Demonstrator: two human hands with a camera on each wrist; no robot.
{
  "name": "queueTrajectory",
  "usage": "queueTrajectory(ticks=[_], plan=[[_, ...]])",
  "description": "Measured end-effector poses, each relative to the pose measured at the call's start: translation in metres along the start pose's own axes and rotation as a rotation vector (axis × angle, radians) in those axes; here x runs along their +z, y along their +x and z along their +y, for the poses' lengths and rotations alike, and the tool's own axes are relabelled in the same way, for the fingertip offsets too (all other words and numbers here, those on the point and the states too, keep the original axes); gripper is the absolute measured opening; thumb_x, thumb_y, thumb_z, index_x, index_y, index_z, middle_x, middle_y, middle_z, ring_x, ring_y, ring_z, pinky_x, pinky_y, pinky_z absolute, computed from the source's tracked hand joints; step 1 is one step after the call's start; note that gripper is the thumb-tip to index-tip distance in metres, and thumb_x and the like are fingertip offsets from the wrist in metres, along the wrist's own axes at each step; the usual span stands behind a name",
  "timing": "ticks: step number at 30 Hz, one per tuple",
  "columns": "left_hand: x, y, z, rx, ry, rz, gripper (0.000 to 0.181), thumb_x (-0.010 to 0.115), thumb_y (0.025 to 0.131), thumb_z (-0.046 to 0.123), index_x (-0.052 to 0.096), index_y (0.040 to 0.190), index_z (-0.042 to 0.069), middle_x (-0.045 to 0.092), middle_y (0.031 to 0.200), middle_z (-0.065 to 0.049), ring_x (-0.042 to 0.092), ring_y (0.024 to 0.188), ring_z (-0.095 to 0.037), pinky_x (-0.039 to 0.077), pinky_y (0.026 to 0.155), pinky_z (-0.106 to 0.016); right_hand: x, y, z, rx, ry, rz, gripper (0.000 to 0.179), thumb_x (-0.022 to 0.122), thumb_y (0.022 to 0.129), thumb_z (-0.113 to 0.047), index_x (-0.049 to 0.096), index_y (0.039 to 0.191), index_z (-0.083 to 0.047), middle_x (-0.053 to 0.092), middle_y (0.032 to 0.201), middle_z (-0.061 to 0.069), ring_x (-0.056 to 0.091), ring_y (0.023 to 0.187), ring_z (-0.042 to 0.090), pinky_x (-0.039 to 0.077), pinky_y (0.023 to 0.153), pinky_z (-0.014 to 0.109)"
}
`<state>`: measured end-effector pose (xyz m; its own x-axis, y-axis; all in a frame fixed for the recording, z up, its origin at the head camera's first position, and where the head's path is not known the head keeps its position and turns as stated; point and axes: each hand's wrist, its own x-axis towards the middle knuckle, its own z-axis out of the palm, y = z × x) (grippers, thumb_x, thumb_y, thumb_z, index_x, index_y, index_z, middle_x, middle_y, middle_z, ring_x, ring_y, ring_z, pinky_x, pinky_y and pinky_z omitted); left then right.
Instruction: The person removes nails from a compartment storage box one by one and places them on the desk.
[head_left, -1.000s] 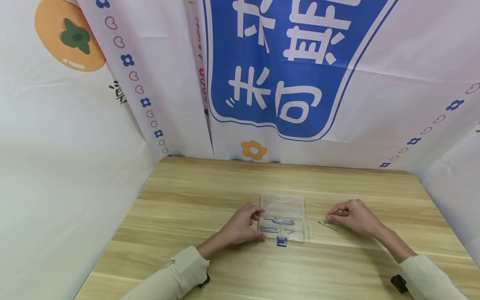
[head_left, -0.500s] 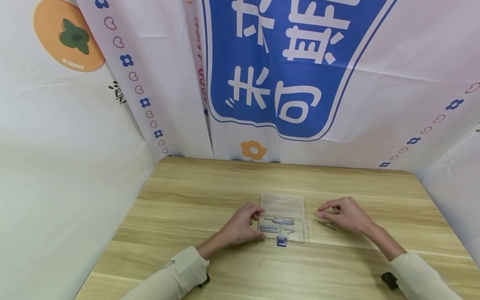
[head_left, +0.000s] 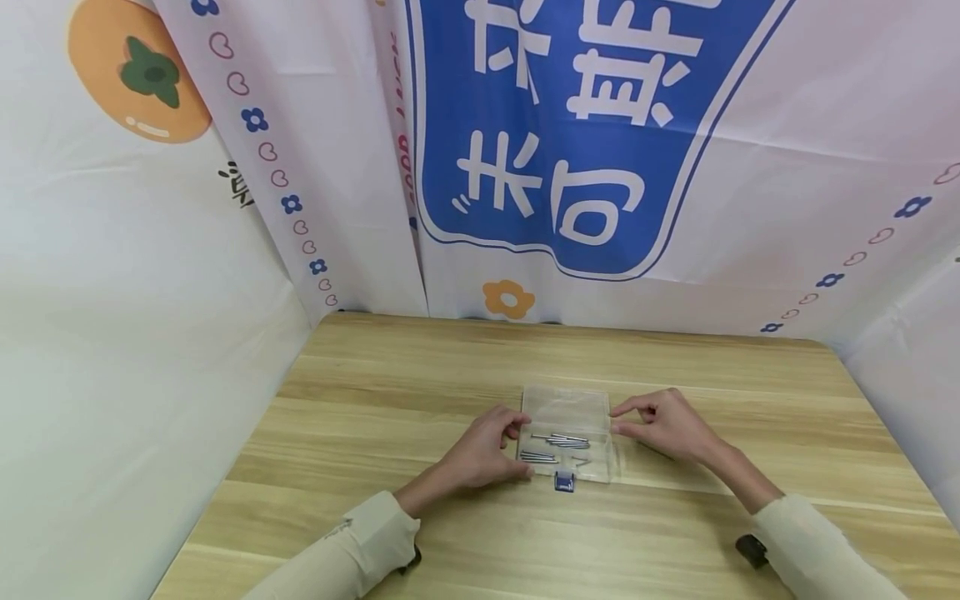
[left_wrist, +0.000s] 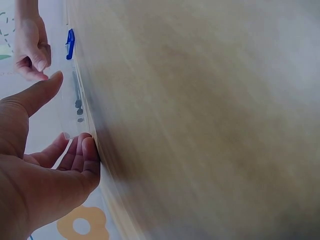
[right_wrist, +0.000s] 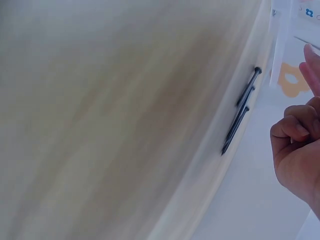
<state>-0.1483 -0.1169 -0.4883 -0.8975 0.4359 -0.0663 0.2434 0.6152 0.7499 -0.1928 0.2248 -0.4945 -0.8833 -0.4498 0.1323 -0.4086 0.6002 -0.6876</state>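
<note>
A clear plastic box [head_left: 594,471] lies on the table with its lid [head_left: 566,408] folded back and a blue latch [head_left: 564,482] at the front. Silvery nails [head_left: 567,441] fill its back compartment, more nails [head_left: 537,457] lie front left, and a small one [head_left: 581,461] front right. My left hand [head_left: 483,450] grips the box's left side, thumb at the front corner and fingertips at the back. My right hand [head_left: 667,427] is at the box's right edge, pinching a thin nail [right_wrist: 306,42] between thumb and forefinger. Its other fingers are curled in.
Several dark loose nails [right_wrist: 240,117] lie on the wooden table [head_left: 465,542] to the right of the box, partly hidden under my right hand in the head view. A printed cloth [head_left: 360,208] hangs behind the table's back edge.
My right hand has moved left with the nail, from above the loose nails to the box's right edge. The left hand and the box have stayed in place.
</note>
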Motion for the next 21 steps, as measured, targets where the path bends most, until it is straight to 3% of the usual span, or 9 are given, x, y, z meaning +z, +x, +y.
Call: queueTrajectory(ticks=[10,16,21], plan=[[0.000,0.000,0.000,0.009,-0.005,0.002,0.071,0.097,0.078,0.019,0.064,0.139,0.004,0.063,0.124,-0.008,0.060,0.110,-0.022,0.049,0.088,-0.025,0.017,0.013,-0.016,-0.069,0.049,-0.063,0.012,0.086,0.091,-0.017,0.086,0.102,-0.013,0.034,0.057,-0.017,0.024,0.051,-0.005,0.026,0.050,0.017],[0.001,0.001,0.000,0.005,-0.009,0.008,0.070,0.097,0.078,0.018,0.064,0.138,0.003,0.063,0.124,-0.009,0.060,0.111,-0.023,0.049,0.088,-0.025,0.028,0.018,-0.024,-0.096,0.040,-0.099,0.012,0.088,0.089,-0.021,0.086,0.099,-0.015,0.037,0.056,-0.017,0.023,0.049,-0.006,0.026,0.049,0.016],[0.001,0.000,0.000,0.011,-0.014,0.013,0.071,0.097,0.077,0.018,0.064,0.137,0.003,0.064,0.124,-0.009,0.061,0.112,-0.023,0.050,0.090,-0.026,0.035,0.022,-0.029,-0.090,0.022,-0.129,0.009,0.089,0.089,-0.024,0.087,0.097,-0.019,0.065,0.066,-0.012,0.025,0.049,-0.004,0.025,0.050,0.016]])
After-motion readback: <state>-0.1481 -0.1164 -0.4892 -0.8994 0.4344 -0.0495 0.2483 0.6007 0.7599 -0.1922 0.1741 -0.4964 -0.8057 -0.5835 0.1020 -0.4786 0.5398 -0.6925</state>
